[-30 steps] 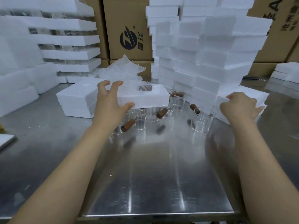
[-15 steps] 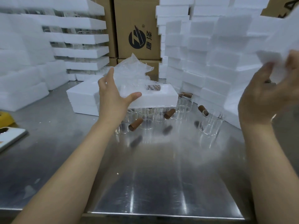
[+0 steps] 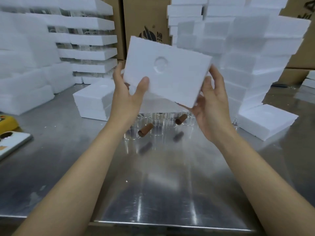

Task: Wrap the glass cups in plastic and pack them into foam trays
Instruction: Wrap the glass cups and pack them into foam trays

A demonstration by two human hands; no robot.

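Note:
I hold a white foam tray [image 3: 172,74] up in front of me, tilted, its flat side with a round dent facing me. My left hand [image 3: 127,94] grips its left lower edge, thumb on the face. My right hand [image 3: 210,101] grips its right lower corner from behind. Below it, several clear glass cups [image 3: 160,120] with brown wooden handles [image 3: 145,130] stand on the steel table [image 3: 162,184]. Another foam tray lies behind the held one, mostly hidden.
A short stack of foam trays [image 3: 92,101] sits left of the cups, another [image 3: 265,120] at the right. Tall foam stacks [image 3: 238,48] and cardboard boxes [image 3: 146,19] fill the back. A yellow object [image 3: 6,122] and a white tray lie at the left edge.
My right hand carried a foam tray from the right to the centre. My left hand left the tray over the cups and took the new tray's left edge.

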